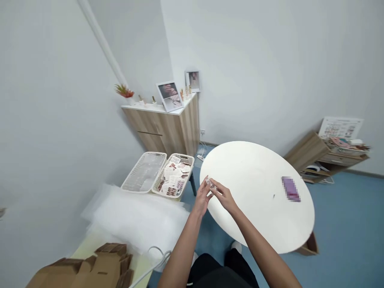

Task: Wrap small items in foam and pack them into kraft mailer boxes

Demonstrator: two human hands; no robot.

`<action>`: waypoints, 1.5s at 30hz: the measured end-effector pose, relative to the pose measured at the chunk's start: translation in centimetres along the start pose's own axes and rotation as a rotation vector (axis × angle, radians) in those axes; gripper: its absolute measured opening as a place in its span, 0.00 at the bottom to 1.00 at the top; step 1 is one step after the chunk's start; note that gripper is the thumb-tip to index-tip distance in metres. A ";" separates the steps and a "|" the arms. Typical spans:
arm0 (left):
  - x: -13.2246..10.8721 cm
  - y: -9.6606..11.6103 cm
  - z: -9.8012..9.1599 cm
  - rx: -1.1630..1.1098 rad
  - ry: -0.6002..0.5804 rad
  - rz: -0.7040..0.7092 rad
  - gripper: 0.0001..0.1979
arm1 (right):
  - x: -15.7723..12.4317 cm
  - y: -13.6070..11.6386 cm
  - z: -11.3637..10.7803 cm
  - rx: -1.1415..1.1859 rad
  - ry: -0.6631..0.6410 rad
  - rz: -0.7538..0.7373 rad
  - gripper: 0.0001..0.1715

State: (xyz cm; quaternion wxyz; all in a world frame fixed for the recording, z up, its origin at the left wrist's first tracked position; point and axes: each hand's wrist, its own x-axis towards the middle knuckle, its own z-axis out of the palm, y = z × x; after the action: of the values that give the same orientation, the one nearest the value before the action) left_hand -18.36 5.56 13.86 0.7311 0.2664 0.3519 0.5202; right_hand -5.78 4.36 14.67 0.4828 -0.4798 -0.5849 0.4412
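Note:
My left hand (pixel 203 199) and my right hand (pixel 224 197) meet over the near left edge of the white oval table (pixel 255 168). Between their fingertips is a small clear, shiny plastic piece (pixel 211 184). Its exact kind is too small to make out, and the fingers cover part of it. Both hands are closed on it, the left from the left side and the right from the right. To the left of my hands stands a white basket (pixel 154 189) of small printed packets (pixel 174 174). Beside it is a second white basket (pixel 123 187) with clear plastic pieces in it.
A blurred purple item (pixel 290 189) lies on the table's right side. White bubble-wrap-like sheeting (pixel 135 216) and folded cardboard (pixel 90 268) lie at the lower left. A wooden cabinet (pixel 168 130) stands behind the baskets, and a low shelf (pixel 312 152) at the right.

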 end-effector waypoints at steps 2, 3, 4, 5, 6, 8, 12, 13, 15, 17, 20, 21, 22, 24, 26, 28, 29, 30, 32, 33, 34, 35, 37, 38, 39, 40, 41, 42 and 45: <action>0.5 -2.5 3.1 0.050 0.030 -0.012 0.29 | -1.4 0.6 -3.3 -0.026 0.043 -0.007 0.29; 0.8 -3.8 4.6 0.077 0.042 -0.014 0.29 | -2.1 0.8 -5.0 -0.039 0.061 -0.008 0.29; 1.1 -5.0 6.0 0.102 0.046 -0.017 0.29 | -2.7 1.0 -6.6 -0.047 0.083 -0.007 0.29; 1.4 -6.2 7.3 0.119 0.046 -0.022 0.30 | -3.2 1.3 -8.1 -0.048 0.108 -0.002 0.28; 1.7 -7.2 8.4 0.129 0.042 -0.030 0.31 | -3.6 1.6 -9.6 -0.038 0.137 0.005 0.28; 2.4 -8.9 10.0 0.129 0.031 -0.055 0.33 | -4.0 2.3 -12.3 0.009 0.183 0.040 0.29; 3.5 -10.9 10.7 0.054 -0.026 -0.165 0.32 | -4.0 4.2 -16.3 0.150 0.185 0.216 0.33; 3.7 -11.2 10.5 0.018 -0.040 -0.198 0.31 | -3.9 4.9 -17.0 0.171 0.178 0.258 0.33; 4.2 -11.8 9.6 -0.054 -0.031 -0.262 0.30 | -3.6 6.5 -17.9 0.159 0.203 0.304 0.33; 4.8 -12.6 8.4 -0.088 0.028 -0.327 0.28 | -3.5 8.4 -18.3 0.108 0.275 0.351 0.30; 6.0 -14.2 6.5 -0.031 0.142 -0.451 0.27 | -3.5 11.4 -18.0 0.127 0.363 0.502 0.26; 6.5 -14.8 5.8 0.027 0.184 -0.488 0.26 | -3.6 12.4 -17.7 0.157 0.377 0.556 0.25; 6.9 -15.3 5.2 0.097 0.231 -0.513 0.25 | -3.7 13.4 -17.3 0.187 0.390 0.602 0.23; 7.5 -15.9 4.1 0.225 0.316 -0.525 0.22 | -4.1 15.0 -16.7 0.232 0.433 0.670 0.20; 7.7 -16.1 3.0 0.290 0.361 -0.505 0.20 | -4.4 16.5 -16.4 0.261 0.464 0.711 0.19; 7.6 -15.8 1.9 0.303 0.379 -0.483 0.19 | -4.8 17.8 -16.3 0.255 0.448 0.725 0.20; 7.4 -15.5 1.4 0.306 0.389 -0.473 0.19 | -4.9 18.4 -16.4 0.215 0.439 0.726 0.20; 7.2 -15.1 0.9 0.312 0.399 -0.454 0.19 | -4.9 18.9 -16.4 0.138 0.432 0.720 0.20; 6.7 -13.9 0.1 0.343 0.411 -0.376 0.18 | -4.6 19.6 -16.5 -0.105 0.461 0.652 0.19; 6.3 -13.1 -0.2 0.373 0.403 -0.312 0.17 | -4.2 19.8 -16.4 -0.249 0.497 0.587 0.20; 6.0 -12.1 -0.6 0.413 0.387 -0.230 0.14 | -3.7 19.8 -16.2 -0.386 0.532 0.508 0.20; 5.5 -10.9 -1.1 0.460 0.367 -0.136 0.12 | -2.9 19.6 -15.7 -0.498 0.555 0.427 0.21; 4.5 -8.2 -2.3 0.543 0.348 0.061 0.09 | -0.8 18.7 -13.9 -0.623 0.531 0.294 0.23; 3.9 -6.8 -3.1 0.575 0.365 0.150 0.09 | 0.5 17.9 -12.6 -0.642 0.473 0.245 0.23; 3.2 -5.3 -4.1 0.610 0.402 0.229 0.10 | 1.8 17.0 -11.0 -0.638 0.404 0.195 0.24; 2.6 -3.9 -5.3 0.665 0.454 0.298 0.11 | 3.2 16.0 -9.3 -0.627 0.342 0.138 0.23; 1.9 -2.7 -6.6 0.750 0.508 0.356 0.12 | 4.6 14.9 -7.3 -0.614 0.269 0.077 0.22; 1.2 -1.6 -8.0 0.851 0.554 0.399 0.13 | 5.9 13.8 -5.3 -0.607 0.206 0.024 0.21; -0.5 0.2 -12.2 1.147 0.639 0.452 0.16 | 9.2 10.7 1.1 -0.611 0.008 -0.109 0.19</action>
State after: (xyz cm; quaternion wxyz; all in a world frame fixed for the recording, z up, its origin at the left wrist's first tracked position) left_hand -28.31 5.44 6.69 0.2090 0.5112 0.7052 0.4447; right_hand -6.07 14.99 5.32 0.3413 -0.5722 -0.7136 0.2165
